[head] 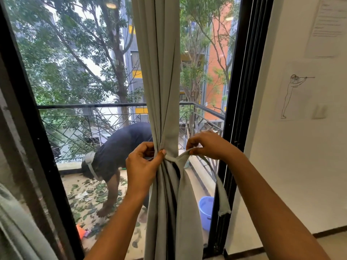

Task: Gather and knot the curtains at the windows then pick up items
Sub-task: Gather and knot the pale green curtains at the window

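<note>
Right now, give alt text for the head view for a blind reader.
The left hand grips a gathered grey curtain at a window while the right hand pinches a tie band looped around it. Outside, a person bends over fallen leaves near a blue bucket.

Daylight comes in through a tall window (65,62) with a black frame (242,81). Beyond the balcony railing (75,106) stand trees (75,40) and an orange building (216,62). A blue bucket (205,209) sits outside. The white wall (291,166) on the right carries a line drawing (294,94) and a printed sheet (328,25).
</note>
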